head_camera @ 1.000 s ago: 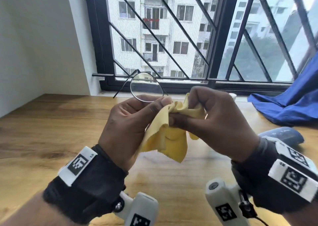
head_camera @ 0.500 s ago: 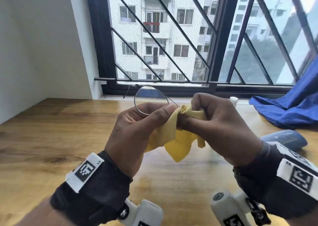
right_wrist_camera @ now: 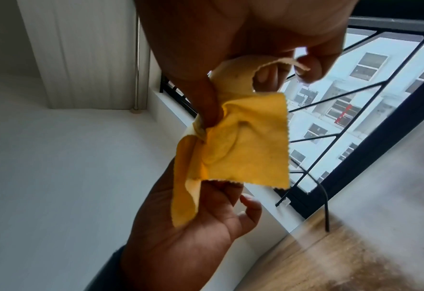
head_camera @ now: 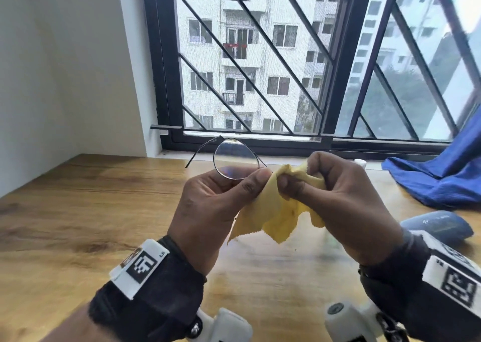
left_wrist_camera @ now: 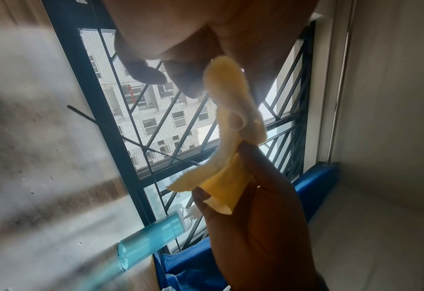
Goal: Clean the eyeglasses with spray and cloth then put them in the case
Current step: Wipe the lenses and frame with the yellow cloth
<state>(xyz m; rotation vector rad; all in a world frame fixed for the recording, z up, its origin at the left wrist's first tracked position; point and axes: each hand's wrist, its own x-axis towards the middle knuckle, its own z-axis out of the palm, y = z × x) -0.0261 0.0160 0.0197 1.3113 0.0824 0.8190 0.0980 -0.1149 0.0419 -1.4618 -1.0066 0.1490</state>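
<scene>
Right now, above the wooden surface, my left hand pinches the eyeglasses near the bridge, and my right hand pinches the yellow cloth round the other lens, I judge. I'd rub lightly in small circles, bracing the thin frame. The blue case lies at right.

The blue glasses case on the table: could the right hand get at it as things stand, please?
Probably not yet: the case lies uncovered beside the right hand, but its fingers are pinching the yellow cloth around the eyeglasses.
</scene>
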